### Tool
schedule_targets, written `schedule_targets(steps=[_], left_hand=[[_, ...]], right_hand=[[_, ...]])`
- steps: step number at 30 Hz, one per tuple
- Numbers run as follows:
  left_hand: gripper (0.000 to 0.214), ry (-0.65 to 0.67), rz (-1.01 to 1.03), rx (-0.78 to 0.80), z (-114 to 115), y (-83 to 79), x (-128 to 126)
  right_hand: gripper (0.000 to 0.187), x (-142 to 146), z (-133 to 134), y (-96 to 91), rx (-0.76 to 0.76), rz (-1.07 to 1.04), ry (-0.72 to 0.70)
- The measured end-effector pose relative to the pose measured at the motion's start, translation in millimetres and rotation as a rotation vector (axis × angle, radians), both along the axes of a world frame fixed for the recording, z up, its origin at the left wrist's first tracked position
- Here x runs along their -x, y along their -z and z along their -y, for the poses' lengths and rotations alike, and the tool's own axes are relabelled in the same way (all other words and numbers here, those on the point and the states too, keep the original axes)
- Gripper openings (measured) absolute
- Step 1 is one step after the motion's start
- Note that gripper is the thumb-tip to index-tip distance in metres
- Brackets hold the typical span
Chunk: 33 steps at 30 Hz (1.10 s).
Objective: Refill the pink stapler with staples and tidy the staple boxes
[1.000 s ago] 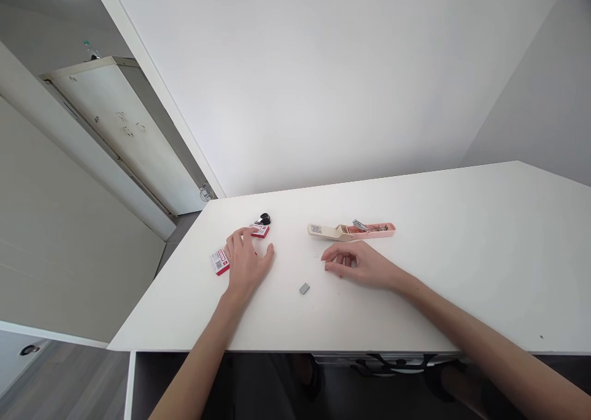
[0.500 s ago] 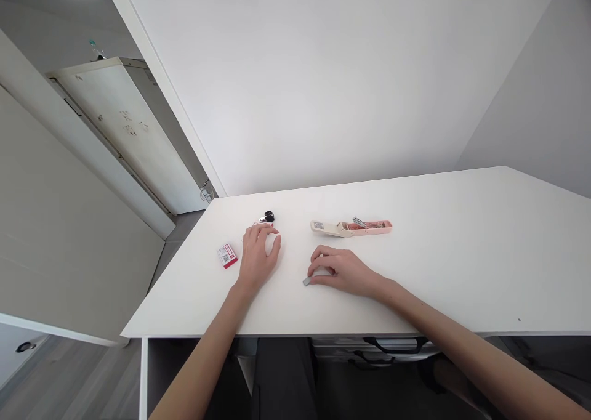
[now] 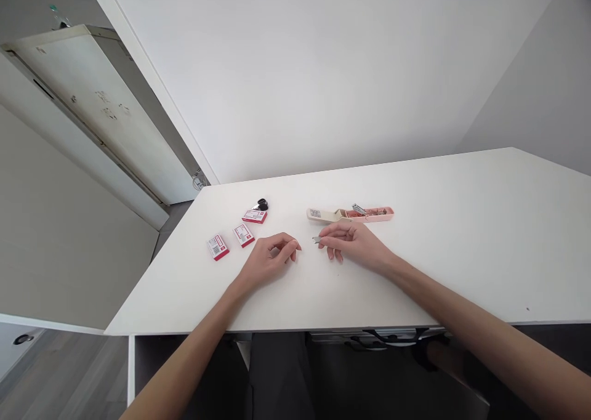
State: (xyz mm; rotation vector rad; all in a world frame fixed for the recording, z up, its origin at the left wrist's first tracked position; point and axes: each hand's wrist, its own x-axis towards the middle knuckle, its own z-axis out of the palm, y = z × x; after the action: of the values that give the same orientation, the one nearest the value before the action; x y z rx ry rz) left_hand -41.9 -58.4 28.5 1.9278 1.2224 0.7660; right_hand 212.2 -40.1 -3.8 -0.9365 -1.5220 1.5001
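Note:
My right hand (image 3: 355, 246) pinches a small grey strip of staples (image 3: 316, 239) between thumb and fingertips, just above the white table (image 3: 462, 247). Right behind that hand lies a pink and cream stapler (image 3: 351, 214), opened out flat. My left hand (image 3: 270, 261) rests on the table with its fingers loosely curled and nothing in them, a little left of the strip. Three small red and white staple boxes (image 3: 243, 234) lie to its left.
A small black binder clip (image 3: 262, 205) sits beside the farthest box. The table's left corner and near edge are close to my arms. A white wall stands behind, with a door and passage at the left.
My right hand has picked the grey strip off the table and carried it up toward the stapler. My left hand has drawn back from the boxes toward the middle, leaving three in sight.

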Motion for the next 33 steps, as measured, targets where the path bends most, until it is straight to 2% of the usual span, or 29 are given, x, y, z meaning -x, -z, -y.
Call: schedule_targets(steps=[10,14,18,20,24,30,33], left_hand=[[0.036,0.006,0.01,0.05,-13.0,0.4,-13.6],[0.04,-0.034,0.055,0.059,-27.5,4.4,-23.1],[0.044,-0.092,0.137,0.02,-45.7,9.5,-31.5],[0.044,-0.115,0.187,0.003,-53.1,11.3,-33.0],[0.044,-0.117,0.232,0.036,-61.9,12.5,-31.9],[0.042,-0.145,0.236,0.072,-67.5,13.5,-30.9],[0.042,-0.15,0.251,0.085,-67.5,12.9,-30.7]], right_hand=[[0.038,-0.4,-23.5,-2.6,0.029,0.01,-0.076],[0.033,-0.6,-29.1,-6.2,0.022,0.037,-0.094],[0.025,-2.4,-28.3,-6.4,-0.004,0.098,-0.037],[0.021,-0.9,-27.3,-4.2,-0.06,0.16,-0.026],[0.015,8.1,-27.4,3.2,-0.267,0.271,-0.056],[0.019,25.2,-33.2,9.2,-0.475,0.472,-0.121],[0.008,31.2,-36.3,9.2,-0.536,0.518,-0.128]])
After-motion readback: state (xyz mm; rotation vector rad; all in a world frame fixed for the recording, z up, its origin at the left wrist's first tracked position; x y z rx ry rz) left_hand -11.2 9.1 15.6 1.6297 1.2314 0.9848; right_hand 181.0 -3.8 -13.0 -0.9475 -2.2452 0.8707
